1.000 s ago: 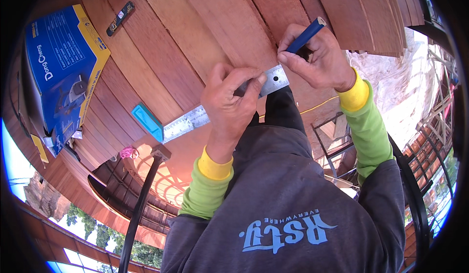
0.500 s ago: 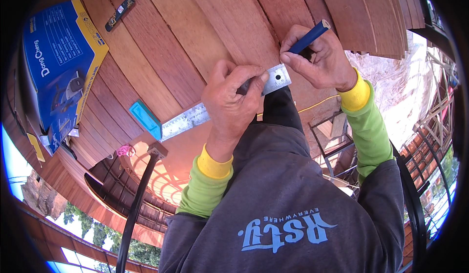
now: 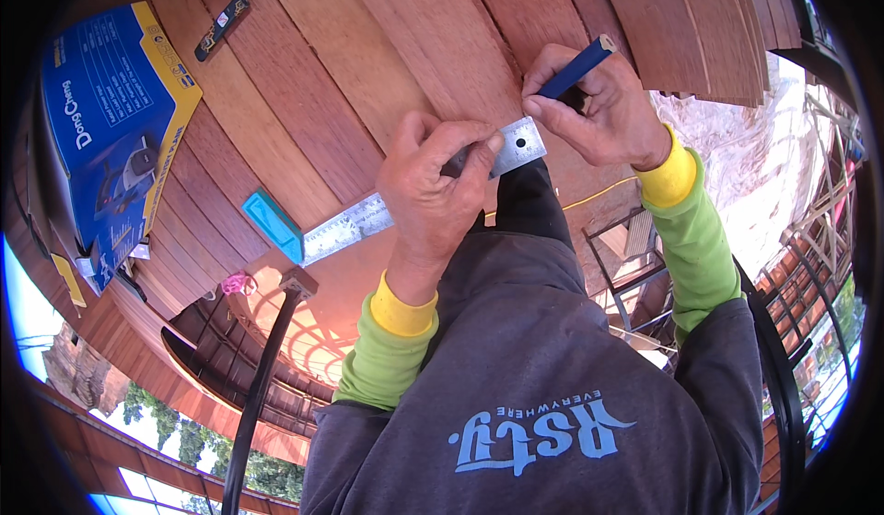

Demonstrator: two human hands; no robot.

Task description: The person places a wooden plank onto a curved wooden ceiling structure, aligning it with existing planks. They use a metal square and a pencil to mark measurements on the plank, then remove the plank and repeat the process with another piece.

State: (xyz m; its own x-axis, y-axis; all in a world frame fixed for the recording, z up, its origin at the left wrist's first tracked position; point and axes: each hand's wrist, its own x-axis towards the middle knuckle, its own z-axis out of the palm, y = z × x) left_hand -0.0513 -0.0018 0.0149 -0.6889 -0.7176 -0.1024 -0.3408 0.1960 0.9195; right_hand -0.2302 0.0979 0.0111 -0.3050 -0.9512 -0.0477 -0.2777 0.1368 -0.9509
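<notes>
A try square with a metal blade [image 3: 352, 226] and a turquoise stock [image 3: 273, 226] lies along the near edge of the reddish wooden boards [image 3: 304, 82]. My left hand [image 3: 440, 179] is closed on the blade, thumb and fingers pinching it near its holed end. A dark patch shows between those fingers, too shaded to make out. My right hand [image 3: 589, 114], just beyond the blade's end, grips a thick dark blue carpenter's pencil [image 3: 575, 68]. Its upper end points up and right; the writing tip is hidden by the fingers.
A blue and yellow tool box [image 3: 115, 133] stands on the boards at the left. Beyond it lies a small dark patterned object [image 3: 222, 27]. Stacked planks [image 3: 700, 27] are at the far right. A black metal post [image 3: 258, 395] rises at the lower left, near a pink item [image 3: 238, 283].
Both hands and the try square have stayed almost in place. My right hand has shifted very slightly to the left, the pencil tilting a little with it.
</notes>
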